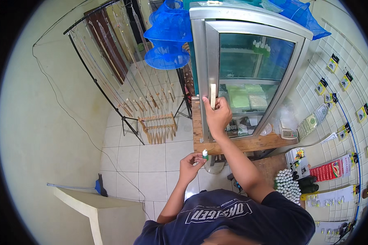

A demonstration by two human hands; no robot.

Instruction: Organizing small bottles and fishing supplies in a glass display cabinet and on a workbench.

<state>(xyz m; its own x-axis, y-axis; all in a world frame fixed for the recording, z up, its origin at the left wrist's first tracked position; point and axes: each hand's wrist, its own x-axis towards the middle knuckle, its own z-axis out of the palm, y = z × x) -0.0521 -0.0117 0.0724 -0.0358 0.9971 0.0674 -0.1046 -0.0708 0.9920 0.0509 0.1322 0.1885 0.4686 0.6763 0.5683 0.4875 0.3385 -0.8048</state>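
A small green bottle with a white cap [205, 155] stands upright between the fingers of my left hand [190, 167], in front of the wooden table. My right hand [219, 114] grips the pale handle [213, 95] of a glass-fronted cabinet door [208, 61] with a metal frame. The door looks closed or nearly so; I cannot tell which. Several similar bottles [261, 50] show behind the upper glass. Below them lie light-green packets [240, 95], and further packets sit at the cabinet's bottom.
The cabinet stands on a wooden table [239, 148] beside a digital scale [288, 133]. Many white-capped bottles [288, 183] cluster at my right. A wire grid [322, 79] carries hanging packets. To the left are a fishing-rod stand [95, 81], a wooden rack [158, 122] and blue nets [168, 36].
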